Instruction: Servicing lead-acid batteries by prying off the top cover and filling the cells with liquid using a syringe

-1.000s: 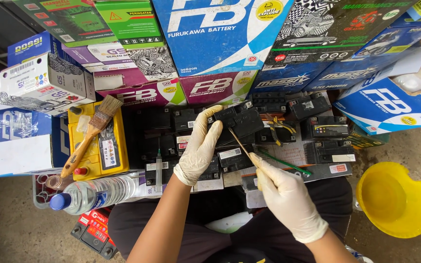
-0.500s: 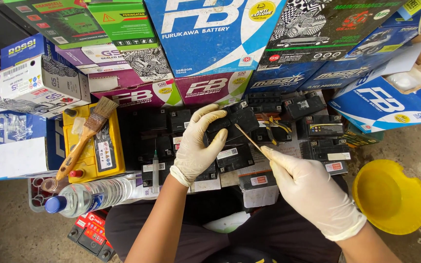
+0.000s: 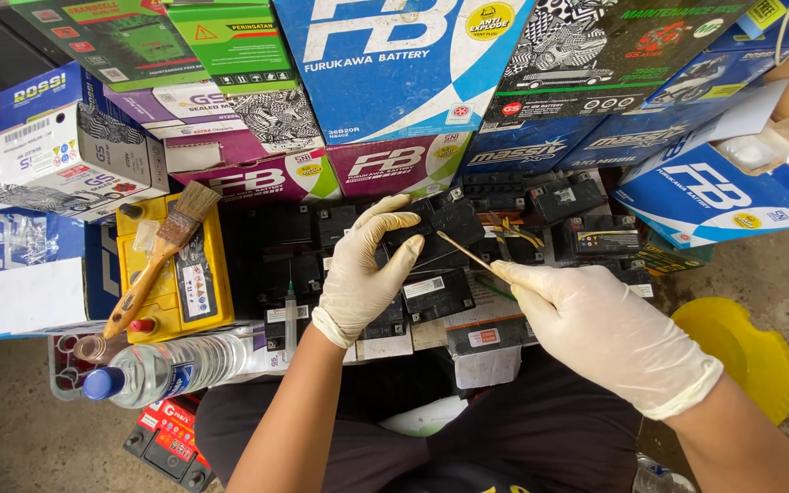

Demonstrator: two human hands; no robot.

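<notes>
Head view: left hand [image 3: 362, 274] grips small black battery [image 3: 440, 224]; right hand [image 3: 595, 319] pinches thin stick [image 3: 468, 256], probably probing its top. Brace firmly, prod lightly.

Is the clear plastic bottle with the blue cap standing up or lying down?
Lying down. The clear plastic bottle rests on its side, blue cap pointing left, just below the yellow battery with the paintbrush on it.

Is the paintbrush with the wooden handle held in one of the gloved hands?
No, the paintbrush lies on the yellow battery, while the left hand grips a black battery and the right hand holds a thin stick.
</notes>
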